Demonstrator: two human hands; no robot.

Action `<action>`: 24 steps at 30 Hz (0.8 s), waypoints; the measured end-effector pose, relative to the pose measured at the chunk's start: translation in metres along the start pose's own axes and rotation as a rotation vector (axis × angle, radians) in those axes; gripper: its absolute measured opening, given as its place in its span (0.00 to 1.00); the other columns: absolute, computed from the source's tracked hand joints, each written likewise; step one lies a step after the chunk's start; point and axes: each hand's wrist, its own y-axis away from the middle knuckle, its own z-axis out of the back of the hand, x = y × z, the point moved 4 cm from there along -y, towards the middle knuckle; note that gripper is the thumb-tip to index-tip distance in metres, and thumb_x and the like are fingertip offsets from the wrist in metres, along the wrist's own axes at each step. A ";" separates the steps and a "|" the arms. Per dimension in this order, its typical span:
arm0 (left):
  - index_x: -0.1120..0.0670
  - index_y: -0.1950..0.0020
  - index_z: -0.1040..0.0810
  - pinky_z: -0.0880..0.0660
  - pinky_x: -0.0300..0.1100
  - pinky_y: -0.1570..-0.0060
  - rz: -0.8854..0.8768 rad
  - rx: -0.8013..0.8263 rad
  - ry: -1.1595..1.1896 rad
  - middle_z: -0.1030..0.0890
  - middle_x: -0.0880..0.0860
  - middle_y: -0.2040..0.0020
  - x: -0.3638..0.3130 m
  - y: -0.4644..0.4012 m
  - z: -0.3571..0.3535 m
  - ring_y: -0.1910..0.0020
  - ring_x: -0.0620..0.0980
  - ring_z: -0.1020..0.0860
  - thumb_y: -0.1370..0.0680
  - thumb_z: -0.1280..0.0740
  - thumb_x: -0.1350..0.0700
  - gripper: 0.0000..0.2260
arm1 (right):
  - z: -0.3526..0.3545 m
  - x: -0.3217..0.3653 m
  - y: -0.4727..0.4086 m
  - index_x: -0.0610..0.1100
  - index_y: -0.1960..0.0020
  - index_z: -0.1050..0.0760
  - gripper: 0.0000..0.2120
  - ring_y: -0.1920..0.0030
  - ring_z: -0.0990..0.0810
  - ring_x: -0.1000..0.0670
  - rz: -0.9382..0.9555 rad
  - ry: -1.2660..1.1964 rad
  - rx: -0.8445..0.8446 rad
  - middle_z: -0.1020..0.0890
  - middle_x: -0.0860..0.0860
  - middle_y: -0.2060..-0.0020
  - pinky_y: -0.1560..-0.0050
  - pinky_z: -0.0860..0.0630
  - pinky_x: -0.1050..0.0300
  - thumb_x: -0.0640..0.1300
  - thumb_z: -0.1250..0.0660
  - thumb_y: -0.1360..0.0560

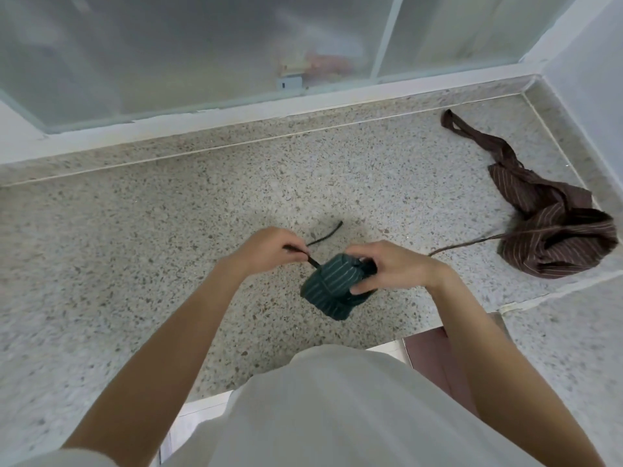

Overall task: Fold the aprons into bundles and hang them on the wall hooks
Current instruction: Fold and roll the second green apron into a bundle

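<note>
where the counter (pixel 168 264) ends rightward, brown apron (pixel 553 230) crumpled

I see bare speckled counter (pixel 141 237) across the whole left side, open for a pass. On the right, a crumpled brown striped apron (pixel 553 230) fills the corner, its strap (pixel 465 246) trailing left toward my hands. The frosted sliding window (pixel 202 45) closes off the far edge, and a white wall (pixel 593 79) blocks the right.
</note>
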 end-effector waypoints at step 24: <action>0.56 0.54 0.17 0.31 0.29 0.68 0.064 -0.826 0.063 0.20 0.49 0.60 0.044 -0.009 0.027 0.66 0.42 0.24 0.23 0.33 0.54 0.08 | -0.012 -0.037 -0.149 0.41 0.44 0.23 0.17 0.49 0.20 0.48 -0.526 -0.741 -0.718 0.18 0.48 0.51 0.52 0.24 0.57 0.52 0.31 0.27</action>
